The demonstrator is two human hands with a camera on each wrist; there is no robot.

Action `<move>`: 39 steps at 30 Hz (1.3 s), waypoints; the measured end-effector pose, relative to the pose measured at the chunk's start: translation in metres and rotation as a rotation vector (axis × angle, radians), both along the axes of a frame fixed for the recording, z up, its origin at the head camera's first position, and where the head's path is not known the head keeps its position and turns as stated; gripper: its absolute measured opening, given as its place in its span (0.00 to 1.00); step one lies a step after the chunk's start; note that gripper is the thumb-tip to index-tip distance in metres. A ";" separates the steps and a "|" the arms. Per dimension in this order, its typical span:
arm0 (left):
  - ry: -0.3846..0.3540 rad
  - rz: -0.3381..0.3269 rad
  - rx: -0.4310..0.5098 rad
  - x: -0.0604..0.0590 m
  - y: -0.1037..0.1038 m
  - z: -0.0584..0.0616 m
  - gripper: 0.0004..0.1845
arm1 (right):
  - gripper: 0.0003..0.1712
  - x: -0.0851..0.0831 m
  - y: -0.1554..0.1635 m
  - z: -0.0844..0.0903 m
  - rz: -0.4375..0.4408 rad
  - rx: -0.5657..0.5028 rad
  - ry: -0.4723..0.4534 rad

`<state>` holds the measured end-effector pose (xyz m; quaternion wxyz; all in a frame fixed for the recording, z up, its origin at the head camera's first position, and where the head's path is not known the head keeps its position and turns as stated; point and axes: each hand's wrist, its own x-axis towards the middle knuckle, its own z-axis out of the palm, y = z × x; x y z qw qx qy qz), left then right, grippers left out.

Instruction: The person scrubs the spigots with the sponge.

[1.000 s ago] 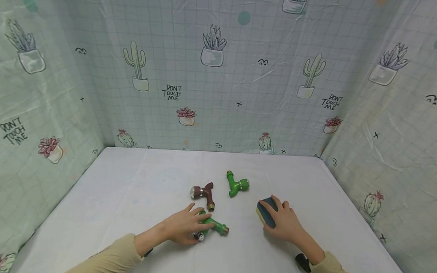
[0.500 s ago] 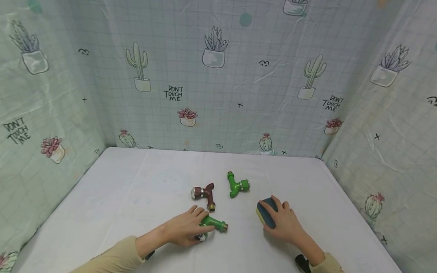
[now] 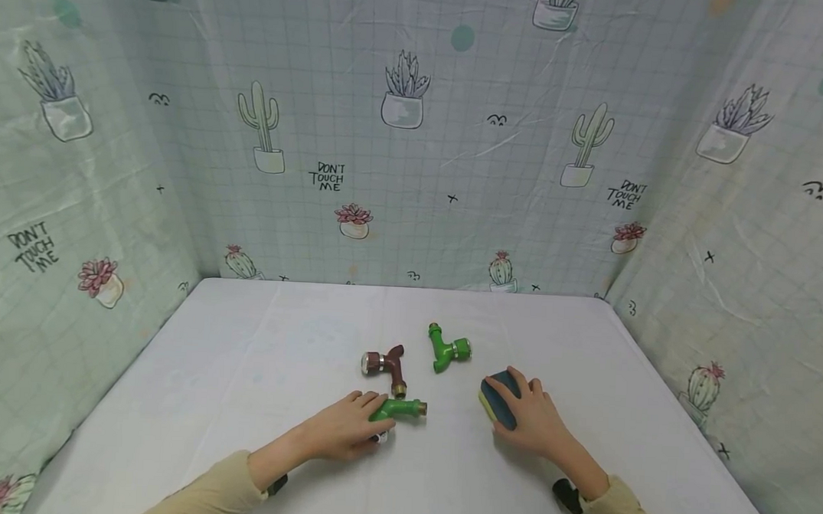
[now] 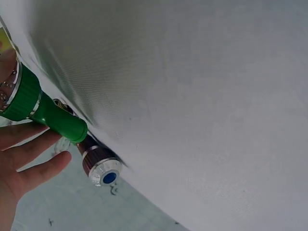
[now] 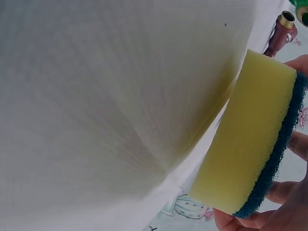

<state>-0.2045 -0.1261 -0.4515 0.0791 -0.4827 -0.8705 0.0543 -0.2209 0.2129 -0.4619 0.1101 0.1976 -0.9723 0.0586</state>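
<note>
On the white table, my left hand [image 3: 342, 429] grips a green tap [image 3: 401, 408] by its knob end, its brass-threaded end pointing right. In the left wrist view the tap's green knob [image 4: 25, 91] with a silver ring shows between thumb and fingers. My right hand [image 3: 534, 422] holds a sponge [image 3: 499, 399] from above, thumb and fingers on its sides. That sponge has a yellow foam body [image 5: 245, 134] and a dark blue scouring layer [image 5: 276, 159]. Just beyond the left hand lies a brown tap [image 3: 388, 363], its brass end close to the gripped tap.
A second green tap [image 3: 443, 349] lies further back, between the brown tap and the sponge. The white table [image 3: 291, 328] ends at a fabric backdrop [image 3: 450, 159] printed with cacti, which also rises on both sides.
The gripped green tap has turned, its brass end swinging from lower right to straight right. My left fingers have drawn in round it. The right hand and sponge have shifted slightly left.
</note>
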 end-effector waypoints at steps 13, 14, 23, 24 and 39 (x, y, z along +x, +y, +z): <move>-0.179 0.053 0.473 -0.006 -0.006 0.004 0.22 | 0.39 0.003 -0.007 0.005 0.035 -0.040 0.003; -0.229 0.058 0.534 -0.006 -0.006 0.005 0.22 | 0.39 0.003 -0.007 0.006 0.043 -0.047 0.004; -0.752 0.123 0.977 -0.008 -0.003 0.011 0.18 | 0.41 0.004 -0.010 0.011 0.132 -0.090 0.065; -0.819 0.139 1.005 -0.008 -0.003 0.012 0.18 | 0.41 0.004 -0.011 0.012 0.148 -0.099 0.074; -1.496 0.110 1.231 -0.017 0.000 0.009 0.29 | 0.40 0.003 -0.031 0.037 0.273 -0.170 0.214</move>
